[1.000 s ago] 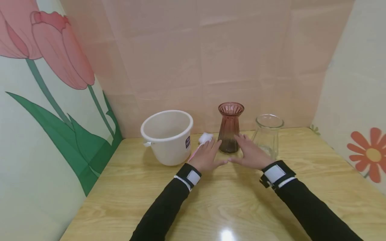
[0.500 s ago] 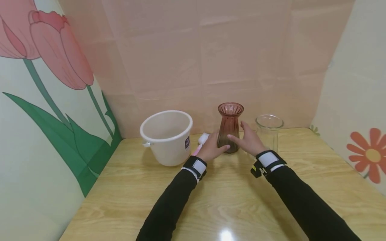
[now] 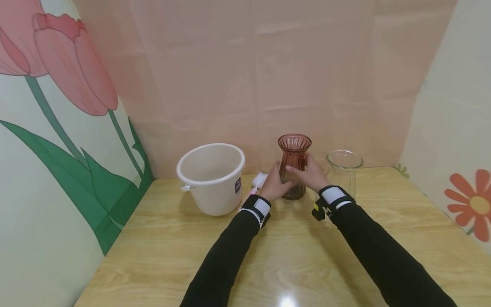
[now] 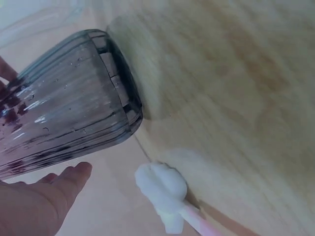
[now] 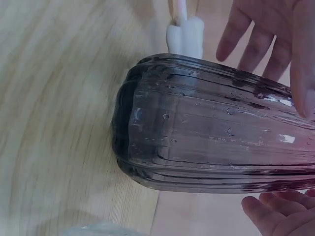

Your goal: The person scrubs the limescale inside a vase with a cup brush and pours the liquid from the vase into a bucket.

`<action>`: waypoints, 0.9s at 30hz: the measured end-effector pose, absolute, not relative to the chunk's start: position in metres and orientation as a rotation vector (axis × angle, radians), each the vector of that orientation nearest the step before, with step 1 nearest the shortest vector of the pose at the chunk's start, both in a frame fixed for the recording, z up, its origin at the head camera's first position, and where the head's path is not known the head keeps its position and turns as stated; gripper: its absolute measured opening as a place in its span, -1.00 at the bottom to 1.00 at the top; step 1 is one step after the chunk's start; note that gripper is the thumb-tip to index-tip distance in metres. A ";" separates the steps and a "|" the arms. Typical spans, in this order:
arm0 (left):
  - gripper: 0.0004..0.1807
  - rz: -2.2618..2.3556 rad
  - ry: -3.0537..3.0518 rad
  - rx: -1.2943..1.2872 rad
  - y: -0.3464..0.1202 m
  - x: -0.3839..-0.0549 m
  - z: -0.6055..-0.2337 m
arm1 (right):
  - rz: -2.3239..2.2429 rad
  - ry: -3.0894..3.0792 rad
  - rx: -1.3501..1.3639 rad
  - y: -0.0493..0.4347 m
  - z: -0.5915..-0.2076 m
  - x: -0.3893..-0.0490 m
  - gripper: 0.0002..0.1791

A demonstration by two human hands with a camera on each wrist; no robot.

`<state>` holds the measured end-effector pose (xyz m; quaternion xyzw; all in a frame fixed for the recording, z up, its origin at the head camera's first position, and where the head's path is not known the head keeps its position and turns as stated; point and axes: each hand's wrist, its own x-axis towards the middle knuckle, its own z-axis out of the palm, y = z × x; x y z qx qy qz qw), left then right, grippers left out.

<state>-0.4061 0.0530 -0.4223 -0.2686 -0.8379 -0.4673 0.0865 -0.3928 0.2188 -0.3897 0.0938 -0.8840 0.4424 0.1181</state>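
Observation:
A ribbed glass vase (image 3: 294,160), reddish at the flared top and grey towards its base, stands on the wooden table (image 3: 161,264). Droplets show on its glass in both wrist views. My left hand (image 3: 274,185) cups around its left side, thumb in front; in the left wrist view a narrow gap separates the fingers (image 4: 78,174) from the glass. My right hand (image 3: 312,172) is around the right side, thumb in front, its fingertips (image 5: 253,204) close beside the glass in the right wrist view. Neither hand shows a firm grip. Firm contact behind the vase is hidden.
Left of the vase stands a white bucket (image 3: 212,194) with a dark label. A brush (image 4: 165,189) with a soft white head and pink handle lies between them. A clear glass vase (image 3: 343,164) is just right of my right hand, partly hidden by it. A wall (image 3: 253,76) closes the back.
My hands first hovered in front of the ribbed vase with fingers spread. They have moved in to either side of it, the left rightward, the right leftward. The vase has stayed on the table.

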 end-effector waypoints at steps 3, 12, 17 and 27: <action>-0.05 -1.370 -2.509 -0.772 0.058 -0.410 -0.419 | 1.307 -2.575 0.278 0.216 -0.387 -0.397 0.02; -0.10 -1.335 -2.590 -0.659 0.063 -0.412 -0.417 | 1.282 -2.574 0.283 0.214 -0.386 -0.398 -0.08; -0.20 -1.277 -2.604 -0.629 0.059 -0.409 -0.419 | 1.274 -2.572 0.310 0.214 -0.389 -0.395 -0.10; -0.28 -1.166 -2.583 -0.659 0.052 -0.396 -0.425 | 1.209 -2.560 0.364 0.213 -0.396 -0.386 -0.09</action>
